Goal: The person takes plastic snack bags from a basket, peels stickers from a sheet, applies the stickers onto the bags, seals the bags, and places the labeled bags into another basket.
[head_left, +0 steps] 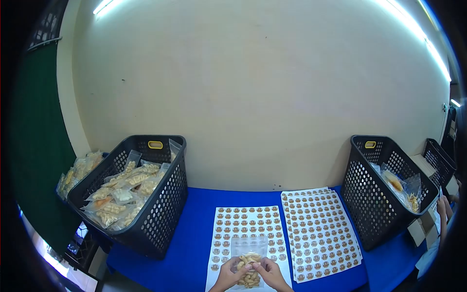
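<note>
A clear zip bag of pale, curved snack pieces (249,271) is held upright between both hands, above a sheet of round brown stickers (247,221). My left hand (230,275) grips the bag's left side, its thumb on the front. On the right side my right hand (270,274) holds the same bag, its thumb near the other one. The bag's upper part is see-through and flat. Some spots on the lower half of the sheet are hidden by the bag and hands.
A black basket (168,209) full of filled bags stands left. More sticker sheets (321,233) lie stacked to the right. Another black basket (369,199) holds a few bags. At the far right are cardboard boxes (417,232) and another person's arm (442,214).
</note>
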Demonstrator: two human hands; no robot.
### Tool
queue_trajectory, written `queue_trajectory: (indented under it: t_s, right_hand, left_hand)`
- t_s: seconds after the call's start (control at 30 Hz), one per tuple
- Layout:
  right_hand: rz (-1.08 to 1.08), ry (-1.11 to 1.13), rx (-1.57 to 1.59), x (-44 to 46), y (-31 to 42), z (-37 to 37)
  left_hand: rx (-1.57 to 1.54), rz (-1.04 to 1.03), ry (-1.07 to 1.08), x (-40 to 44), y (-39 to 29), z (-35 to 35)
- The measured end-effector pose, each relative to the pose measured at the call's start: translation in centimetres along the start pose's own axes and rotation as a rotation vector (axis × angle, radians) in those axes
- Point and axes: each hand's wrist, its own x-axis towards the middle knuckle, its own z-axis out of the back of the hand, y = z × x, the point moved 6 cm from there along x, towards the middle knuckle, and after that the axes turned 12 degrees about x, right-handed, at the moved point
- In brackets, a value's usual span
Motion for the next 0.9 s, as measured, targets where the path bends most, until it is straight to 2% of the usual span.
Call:
queue_trajectory:
  t_s: [0.03,0.13,0.2,0.27,0.33,0.4,0.5,0.57,0.6,0.63,0.7,0.77,0.8,0.87,0.9]
  right_hand:
    - [0.024,-0.01,-0.02,-0.2,0.7,-0.4]
    - [0.1,-0.032,-0.082,-0.3,0.7,-0.5]
    - [0.134,0.043,-0.103,-0.1,0.7,-0.8]
    - [0.06,0.002,-0.092,0.1,-0.6,0.1]
    - [-0.013,-0.043,-0.082,0.2,-2.1,0.7]
    - [0.076,-0.158,-0.001,0.1,-2.6,1.5]
    - [0.062,-0.084,-0.027,0.2,-3.3,1.3]
    - [0.069,-0.067,-0.08,-0.1,-3.0,1.1]
    - [0.074,-0.047,-0.132,-0.4,-2.0,0.5]
    - [0.059,0.008,-0.04,-0.4,-0.8,-0.3]
    - [0.04,0.013,-0.065,-0.4,-0.5,0.0]
    - [0.02,0.023,-0.089,-0.3,0.0,0.1]
    - [-0.06,0.025,-0.007,-0.2,0.0,0.1]
    - [-0.141,0.028,0.071,-0.2,-0.3,0.2]
    - [-0.173,0.031,0.056,-0.2,-0.7,0.4]
  left_hand:
    - [-0.066,0.059,0.023,0.2,0.9,-0.1]
    - [-0.034,0.059,-0.036,0.2,1.4,0.5]
    - [-0.084,0.071,-0.014,0.0,0.5,0.5]
    - [-0.132,0.084,0.011,-0.3,-0.8,0.7]
    - [0.225,0.024,0.111,-0.5,-1.9,0.3]
    - [0.26,0.012,0.108,-0.6,-0.6,0.2]
    - [0.204,0.014,0.159,-0.2,0.0,-0.3]
    - [-0.013,0.093,0.076,0.3,2.7,-0.5]
    - [-0.012,0.092,0.077,0.2,2.8,-0.4]
    - [0.033,0.089,0.056,0.2,2.8,-0.2]
    - [0.078,0.086,0.034,0.1,1.8,0.3]
    - [0.119,0.1,0.172,-0.2,-0.8,0.1]
    - [0.12,0.1,0.169,-0.3,-0.5,0.1]
    - [0.378,-0.064,0.122,-0.6,-0.3,0.2]
    - [0.376,-0.064,0.12,-0.7,-0.2,0.4]
